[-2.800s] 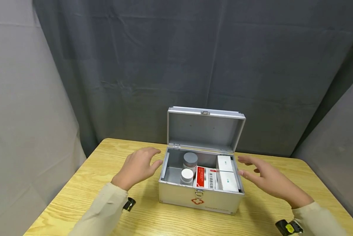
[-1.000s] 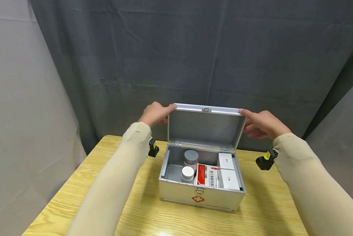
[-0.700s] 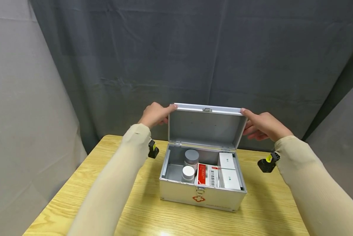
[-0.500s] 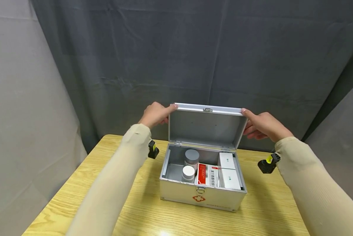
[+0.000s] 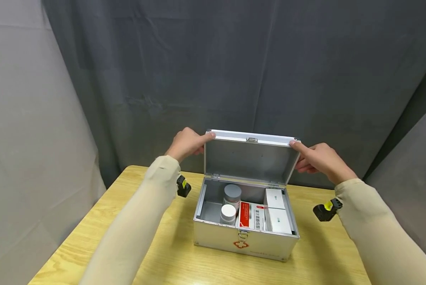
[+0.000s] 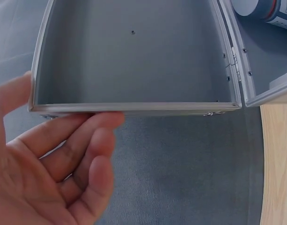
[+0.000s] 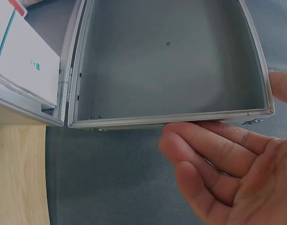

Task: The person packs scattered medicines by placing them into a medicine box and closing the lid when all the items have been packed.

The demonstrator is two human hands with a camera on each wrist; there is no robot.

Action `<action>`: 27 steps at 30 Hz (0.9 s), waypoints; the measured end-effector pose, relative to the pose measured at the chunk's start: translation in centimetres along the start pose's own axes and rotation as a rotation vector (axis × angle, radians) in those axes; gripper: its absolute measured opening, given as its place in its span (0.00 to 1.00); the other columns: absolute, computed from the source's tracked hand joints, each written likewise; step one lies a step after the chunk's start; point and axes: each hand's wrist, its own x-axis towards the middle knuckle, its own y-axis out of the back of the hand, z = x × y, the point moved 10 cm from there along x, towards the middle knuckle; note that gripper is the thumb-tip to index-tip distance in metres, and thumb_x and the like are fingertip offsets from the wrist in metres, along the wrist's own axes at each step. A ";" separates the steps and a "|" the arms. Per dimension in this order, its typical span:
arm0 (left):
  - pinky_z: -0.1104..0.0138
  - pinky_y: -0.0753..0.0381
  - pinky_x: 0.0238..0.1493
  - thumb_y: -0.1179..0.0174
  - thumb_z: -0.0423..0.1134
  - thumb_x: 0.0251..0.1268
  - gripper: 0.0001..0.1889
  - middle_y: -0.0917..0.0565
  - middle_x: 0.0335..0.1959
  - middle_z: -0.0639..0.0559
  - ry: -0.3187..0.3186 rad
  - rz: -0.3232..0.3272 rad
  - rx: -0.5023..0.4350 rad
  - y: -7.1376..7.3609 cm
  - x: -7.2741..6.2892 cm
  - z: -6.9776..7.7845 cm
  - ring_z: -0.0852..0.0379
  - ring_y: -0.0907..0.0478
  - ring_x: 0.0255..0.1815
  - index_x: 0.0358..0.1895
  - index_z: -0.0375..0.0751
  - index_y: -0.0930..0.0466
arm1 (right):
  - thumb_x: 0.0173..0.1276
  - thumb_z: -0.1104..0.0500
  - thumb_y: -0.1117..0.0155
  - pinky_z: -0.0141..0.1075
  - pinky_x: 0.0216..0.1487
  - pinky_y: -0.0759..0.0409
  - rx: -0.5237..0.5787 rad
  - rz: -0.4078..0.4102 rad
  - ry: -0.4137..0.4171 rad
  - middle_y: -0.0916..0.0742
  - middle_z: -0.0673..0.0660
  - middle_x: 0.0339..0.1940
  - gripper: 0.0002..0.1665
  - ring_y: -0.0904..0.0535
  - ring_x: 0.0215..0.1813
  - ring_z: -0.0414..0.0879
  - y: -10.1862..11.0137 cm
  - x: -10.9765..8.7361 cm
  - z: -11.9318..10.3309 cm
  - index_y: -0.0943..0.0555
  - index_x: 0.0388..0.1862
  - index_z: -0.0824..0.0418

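An aluminium first-aid box [image 5: 216, 236] with a red cross emblem stands on the table, its lid [image 5: 250, 158] raised. At the lid's upper left corner my left hand [image 5: 188, 143] grips the edge, thumb on the front rim and fingers along the side wall. My right hand [image 5: 321, 158] holds the opposite corner the same way. Both wrist views show the fingers bent against the lid's outer side. Inside the box are a grey-capped bottle [image 5: 232, 192], a white-capped bottle [image 5: 228, 212], a red-and-white medicine carton [image 5: 252, 216] and two white cartons [image 5: 279, 220] at the right.
The wooden table [image 5: 156, 249] extends on both sides of the box. A dark grey curtain [image 5: 163, 71] hangs close behind the lid, with a pale cloth [image 5: 38, 138] at the left. A metal latch [image 5: 243, 235] sits on the box front.
Both hands have risen from beside the box to the lid's upper corners and taken hold there. Over the last half second the grip stays the same, while the head view shifts slightly.
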 end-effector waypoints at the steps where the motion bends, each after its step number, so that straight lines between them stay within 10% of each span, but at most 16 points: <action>1: 0.65 0.31 0.28 0.42 0.66 0.62 0.32 0.18 0.18 0.50 0.003 -0.012 -0.010 -0.1 0.0 -0.1 0.57 0.26 0.22 0.26 0.36 0.13 | 0.70 0.25 0.59 0.31 0.39 0.18 0.003 -0.001 0.002 0.08 0.52 0.33 0.53 0.13 0.34 0.38 -0.1 0.0 0.2 0.19 0.53 0.75; 19: 0.66 0.36 0.24 0.40 0.68 0.58 0.29 0.20 0.19 0.53 0.053 -0.040 -0.026 -1.0 -0.6 -1.4 0.57 0.35 0.17 0.21 0.43 0.15 | 0.70 0.25 0.57 0.32 0.39 0.17 0.064 -0.012 -0.030 0.09 0.58 0.41 0.54 0.14 0.36 0.37 -1.1 -1.0 1.6 0.21 0.58 0.75; 27: 0.55 0.20 0.52 0.41 0.68 0.60 0.30 0.10 0.43 0.50 -0.005 -0.029 -0.002 -0.6 -3.1 -1.2 0.50 0.17 0.50 0.37 0.43 0.09 | 0.69 0.25 0.53 0.36 0.45 0.16 0.007 0.028 0.002 0.09 0.61 0.45 0.50 0.14 0.39 0.37 -1.2 -2.3 1.1 0.17 0.55 0.71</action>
